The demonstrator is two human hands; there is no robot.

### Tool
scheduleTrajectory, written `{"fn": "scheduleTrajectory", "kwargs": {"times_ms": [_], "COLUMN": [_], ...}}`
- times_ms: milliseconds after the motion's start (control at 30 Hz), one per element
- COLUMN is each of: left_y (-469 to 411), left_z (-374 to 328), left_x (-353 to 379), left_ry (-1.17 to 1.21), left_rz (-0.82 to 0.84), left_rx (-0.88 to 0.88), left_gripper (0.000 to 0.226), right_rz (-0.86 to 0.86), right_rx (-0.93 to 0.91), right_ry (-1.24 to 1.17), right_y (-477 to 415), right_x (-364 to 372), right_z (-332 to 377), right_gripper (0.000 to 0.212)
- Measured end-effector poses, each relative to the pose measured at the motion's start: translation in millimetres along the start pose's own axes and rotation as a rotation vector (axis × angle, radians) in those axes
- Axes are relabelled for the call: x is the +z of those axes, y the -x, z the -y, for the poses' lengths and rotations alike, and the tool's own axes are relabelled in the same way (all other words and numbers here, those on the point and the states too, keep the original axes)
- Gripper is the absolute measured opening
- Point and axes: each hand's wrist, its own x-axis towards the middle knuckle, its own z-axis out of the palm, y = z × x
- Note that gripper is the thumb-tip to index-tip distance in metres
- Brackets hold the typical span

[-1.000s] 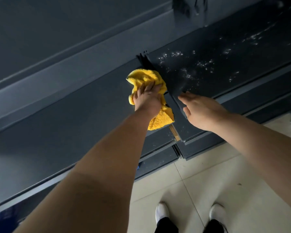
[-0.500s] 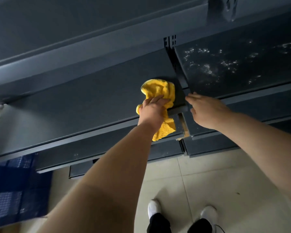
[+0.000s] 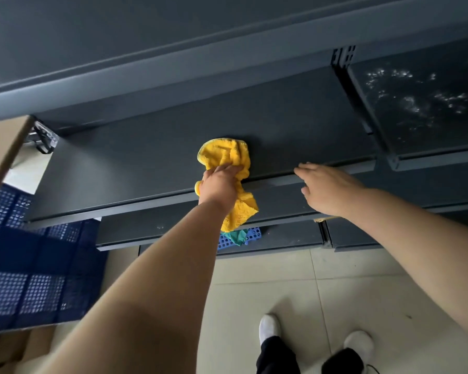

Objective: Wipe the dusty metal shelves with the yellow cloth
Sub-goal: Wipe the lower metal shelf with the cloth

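- Step in hand: wiping. The left hand (image 3: 218,186) grips the bunched yellow cloth (image 3: 226,155) and presses it on the shelf (image 3: 146,157) near the front lip (image 3: 276,182); a tail of the cloth hangs over that lip.
- The right hand (image 3: 327,188) is open, fingers straight, at the lip just beside the cloth; contact cannot be confirmed.
- Judgement: the neighbouring shelf (image 3: 416,109) on the right shows white dust and appears due next.
- The slotted upright (image 3: 345,66) divides the two; the cloth must lift over it. Open room runs leftward along the shelf.
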Motion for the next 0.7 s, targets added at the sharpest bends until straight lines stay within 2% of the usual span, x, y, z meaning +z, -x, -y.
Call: {"fn": "scheduleTrajectory", "kwargs": {"times_ms": [200,367,700], "left_y": [4.5,1.0,8.8], "left_z": [57.2,34.9,-96.4], "left_x": [-27.5,-26.8,20.4], "left_ry": [0.027,0.085,0.062], "left_rz": [-0.003,-0.001,0.08], "left_rx": [-0.188,-0.323,-0.044], "left_gripper": [0.056,0.053,0.061], "right_rz": [0.043,-0.037,-0.139], "right_rx": [0.054,0.06,0.183], "right_ry": [0.053,0.065,0.022], "right_y": [-1.5,2.8,35.7], "right_x": [-5.0,-7.6,-8.1], "right_z": [22.5,20.5,-52.4], "right_gripper": [0.042,0.044,0.044]}}
